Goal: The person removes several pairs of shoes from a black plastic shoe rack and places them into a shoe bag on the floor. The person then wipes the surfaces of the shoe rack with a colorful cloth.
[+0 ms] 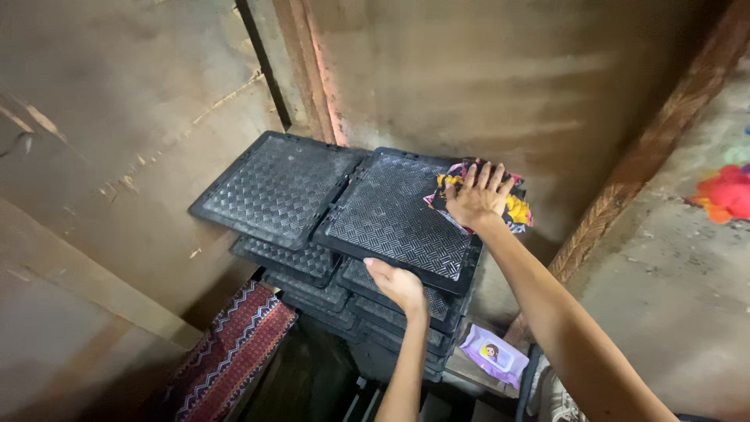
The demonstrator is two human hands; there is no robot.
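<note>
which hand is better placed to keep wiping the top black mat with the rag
Right. The right hand lies flat on the colourful rag, pressing it onto the far corner of the top black mat. The left hand grips that mat's near edge, away from the rag.

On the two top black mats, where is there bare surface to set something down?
The left top mat is bare all over. The right top mat is free from its left edge to the middle. Its far right corner is crowded: the right hand presses a colourful cloth there, and the left hand grips its near edge.
</note>
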